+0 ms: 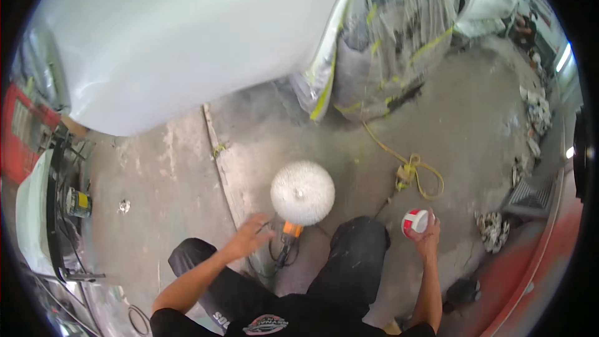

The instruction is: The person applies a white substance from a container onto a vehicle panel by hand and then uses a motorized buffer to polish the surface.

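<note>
In my right hand (pixel 429 237) is a small round tub (pixel 413 221), white with a red band, gripped off to the right of my knee. My left hand (pixel 251 237) holds nothing; its fingers look apart, slightly smeared by motion. Just right of it is a polisher (pixel 292 229) with an orange body and a dark handle, lying between my legs. Its round white fluffy pad (pixel 303 193) faces up, close to my left fingertips but seemingly apart from them.
A glossy white car panel (pixel 187 31) spans the far side, beside a plastic-wrapped, taped section (pixel 393 56). A yellow cord (pixel 430 178) with a connector lies on the concrete floor. Crumpled material (pixel 493 231) is at right. A can (pixel 78 202) and a detached white panel (pixel 34 212) stand left.
</note>
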A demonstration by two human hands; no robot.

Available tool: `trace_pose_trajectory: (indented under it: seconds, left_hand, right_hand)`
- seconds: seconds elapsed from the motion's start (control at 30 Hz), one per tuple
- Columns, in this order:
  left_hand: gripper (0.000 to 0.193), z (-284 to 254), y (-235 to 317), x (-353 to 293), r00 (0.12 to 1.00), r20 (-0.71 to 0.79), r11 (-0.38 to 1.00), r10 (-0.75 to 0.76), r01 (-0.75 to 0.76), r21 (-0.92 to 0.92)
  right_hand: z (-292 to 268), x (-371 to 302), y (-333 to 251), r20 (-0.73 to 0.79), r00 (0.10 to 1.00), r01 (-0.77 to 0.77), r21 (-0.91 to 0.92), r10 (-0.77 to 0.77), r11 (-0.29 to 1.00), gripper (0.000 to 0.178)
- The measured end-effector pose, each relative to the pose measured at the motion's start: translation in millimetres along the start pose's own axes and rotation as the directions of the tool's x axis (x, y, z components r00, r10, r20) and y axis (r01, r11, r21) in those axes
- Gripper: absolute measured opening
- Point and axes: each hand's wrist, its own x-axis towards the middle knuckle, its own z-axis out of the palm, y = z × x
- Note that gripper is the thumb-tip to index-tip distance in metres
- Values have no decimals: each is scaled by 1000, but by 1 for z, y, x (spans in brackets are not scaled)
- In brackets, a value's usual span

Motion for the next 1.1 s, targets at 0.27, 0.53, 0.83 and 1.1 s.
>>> trace_pose_trajectory:
  seconds: [0.27, 0.53, 0.83, 1.1]
  left_hand:
    - [74, 23, 108, 42, 987, 157, 440, -29, 154, -885]
    - [73, -3, 120, 28, 994, -25, -93, -104, -34, -995]
    - [64, -59, 73, 18, 996, -58, -205, -63, -70, -976]
    - [59, -47, 50, 20, 999, -13, -99, -50, -18, -995]
  right_hand:
    - [-57, 32, -282, 210, 575, 781, 148, -791, 607, 98]
    - [-9, -16, -366, 139, 333, 869, 339, -933, 360, 82]
    - [-39, -19, -380, 153, 112, 934, 322, -982, 157, 56]
    - [12, -19, -399, 342, -183, 982, 116, -922, -152, 54]
